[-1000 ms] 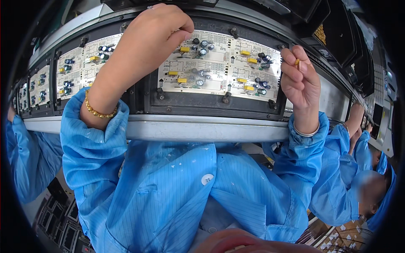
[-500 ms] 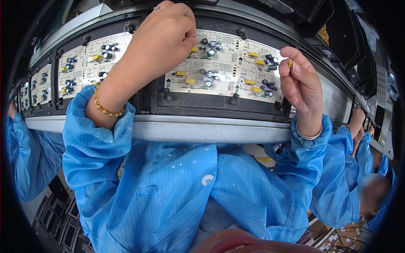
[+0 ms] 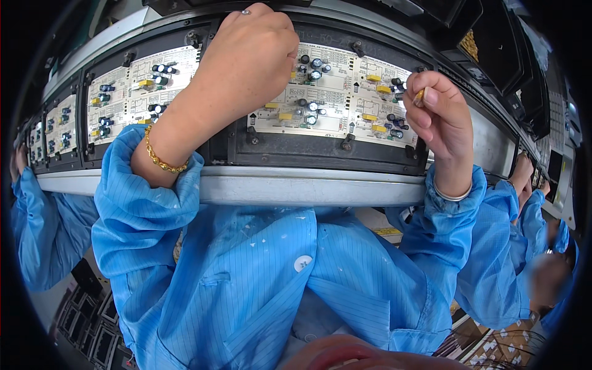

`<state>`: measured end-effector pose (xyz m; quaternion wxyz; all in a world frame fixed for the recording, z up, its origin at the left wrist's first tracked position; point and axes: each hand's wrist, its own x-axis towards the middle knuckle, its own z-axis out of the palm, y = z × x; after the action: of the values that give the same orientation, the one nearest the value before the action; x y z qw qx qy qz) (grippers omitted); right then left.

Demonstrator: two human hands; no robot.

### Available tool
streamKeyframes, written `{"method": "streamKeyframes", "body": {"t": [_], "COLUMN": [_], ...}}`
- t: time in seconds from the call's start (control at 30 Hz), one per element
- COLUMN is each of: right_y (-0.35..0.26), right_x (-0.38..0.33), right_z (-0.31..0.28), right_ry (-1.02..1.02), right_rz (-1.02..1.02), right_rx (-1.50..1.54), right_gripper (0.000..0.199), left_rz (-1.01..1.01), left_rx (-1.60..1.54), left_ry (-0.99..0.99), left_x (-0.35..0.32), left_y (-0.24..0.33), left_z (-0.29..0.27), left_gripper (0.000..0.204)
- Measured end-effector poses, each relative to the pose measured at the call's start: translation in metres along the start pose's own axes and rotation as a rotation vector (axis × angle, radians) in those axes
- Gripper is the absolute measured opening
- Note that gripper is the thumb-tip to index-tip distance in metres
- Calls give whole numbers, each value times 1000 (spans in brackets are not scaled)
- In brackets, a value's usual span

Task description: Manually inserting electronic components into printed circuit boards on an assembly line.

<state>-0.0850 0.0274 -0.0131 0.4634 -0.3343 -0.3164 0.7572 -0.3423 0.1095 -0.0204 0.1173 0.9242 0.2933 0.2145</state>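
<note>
Assembly line with a grey metal rail (image 3: 296, 188) carrying black fixtures. The left hand (image 3: 246, 61), fingers curled shut, rests over the central white circuit board (image 3: 336, 102); what it grips, if anything, is hidden. The right hand (image 3: 438, 114) pinches a small yellowish component (image 3: 420, 96) just beside the board's right edge.

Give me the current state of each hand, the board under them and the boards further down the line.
left hand: closed, knuckles up, resting over the circuit board.
right hand: pinching a small yellowish part at the board's right edge.
circuit board: flat in a black carrier, partly populated.
boards to the left: in carriers, populated, untouched.
</note>
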Motion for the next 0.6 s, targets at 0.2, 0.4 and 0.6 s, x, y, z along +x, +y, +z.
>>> {"method": "streamKeyframes", "body": {"t": [0.2,0.4,0.6], "right_y": [-14,-24,-24], "right_x": [1,28,38], "right_z": [8,-10,-16], "right_ry": [172,109,-87], "right_rz": [-116,-332,-323], "right_rx": [-402,-1522,-1601], "right_gripper": [17,13,11], "left_rz": [79,206,206], "left_rx": [0,-113,-213], "left_ry": [74,241,200], "left_x": [-1,-5,-11], "left_y": [-8,-17,-21], "left_z": [8,2,-14], "left_gripper": [6,6,7]}}
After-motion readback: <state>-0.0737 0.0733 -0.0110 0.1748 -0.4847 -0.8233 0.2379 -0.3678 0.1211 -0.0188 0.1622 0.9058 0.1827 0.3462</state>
